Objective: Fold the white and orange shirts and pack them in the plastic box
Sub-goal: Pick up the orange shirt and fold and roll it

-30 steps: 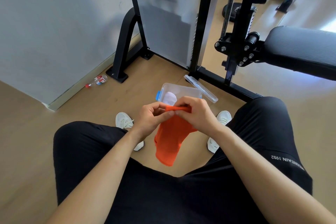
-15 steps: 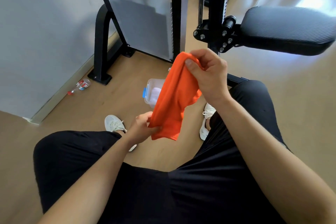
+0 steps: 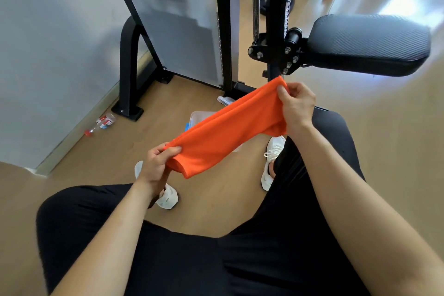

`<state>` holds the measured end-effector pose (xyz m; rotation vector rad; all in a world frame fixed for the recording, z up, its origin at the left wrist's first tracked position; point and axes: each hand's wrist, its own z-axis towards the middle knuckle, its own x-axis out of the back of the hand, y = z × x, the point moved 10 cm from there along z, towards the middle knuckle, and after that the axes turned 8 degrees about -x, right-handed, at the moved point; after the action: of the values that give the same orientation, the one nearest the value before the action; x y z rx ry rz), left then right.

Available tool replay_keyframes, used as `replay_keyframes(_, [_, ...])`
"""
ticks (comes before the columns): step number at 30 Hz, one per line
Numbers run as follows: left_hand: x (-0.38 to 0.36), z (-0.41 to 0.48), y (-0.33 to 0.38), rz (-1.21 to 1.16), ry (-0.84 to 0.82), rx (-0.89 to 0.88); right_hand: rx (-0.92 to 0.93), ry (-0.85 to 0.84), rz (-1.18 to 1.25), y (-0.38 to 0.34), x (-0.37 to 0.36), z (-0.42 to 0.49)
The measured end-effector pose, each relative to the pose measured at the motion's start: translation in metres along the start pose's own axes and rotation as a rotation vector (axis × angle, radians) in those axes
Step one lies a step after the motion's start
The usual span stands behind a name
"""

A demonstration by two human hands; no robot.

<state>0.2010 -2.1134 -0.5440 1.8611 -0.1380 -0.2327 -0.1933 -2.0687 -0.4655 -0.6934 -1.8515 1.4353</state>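
Note:
The orange shirt (image 3: pixel 228 132), folded into a narrow band, stretches diagonally in the air between my hands. My left hand (image 3: pixel 157 166) pinches its lower left end. My right hand (image 3: pixel 296 106) grips its upper right end. The clear plastic box (image 3: pixel 199 116) stands on the floor between my feet, mostly hidden behind the shirt. Its lid (image 3: pixel 224 100) lies just beyond it. The white shirt is hidden from view.
I sit with black-clad knees apart and white shoes (image 3: pixel 272 163) on the wooden floor. A black gym machine frame (image 3: pixel 129 67) and padded seat (image 3: pixel 370 43) stand ahead. A small bottle (image 3: pixel 102 122) lies by the wall at the left.
My hands have pulled apart, the left lower left and the right to the right, so the hanging shirt is now stretched out into a flatter diagonal band.

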Motion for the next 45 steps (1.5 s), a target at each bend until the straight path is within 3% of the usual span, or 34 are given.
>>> replay_keyframes(4, [0.023,0.001,0.01,-0.096,0.171,-0.031,-0.162,-0.057,-0.055,0.03,-0.011,0.001])
replay_keyframes(9, [0.038,0.002,0.011,0.116,0.3,-0.064,-0.174,-0.148,-0.139,0.037,-0.029,-0.016])
replay_keyframes(15, [0.026,0.001,0.013,0.232,0.22,-0.083,-0.056,-0.223,-0.213,0.023,-0.052,-0.051])
replay_keyframes(22, [0.002,-0.003,0.009,0.196,0.113,-0.069,0.114,-0.494,-0.235,0.012,-0.102,-0.109])
replay_keyframes(33, [-0.028,-0.012,0.006,0.008,0.05,0.008,0.168,-0.71,-0.234,0.026,-0.145,-0.172])
replay_keyframes(38, [-0.021,-0.009,0.014,0.096,0.052,-0.091,0.09,-0.814,-0.124,0.025,-0.148,-0.176])
replay_keyframes(41, [-0.017,-0.006,0.02,0.147,0.053,-0.119,0.04,-0.746,-0.087,0.022,-0.138,-0.157])
replay_keyframes(45, [-0.029,-0.009,0.029,0.219,-0.088,-0.169,0.163,-0.616,-0.33,0.012,-0.123,-0.127])
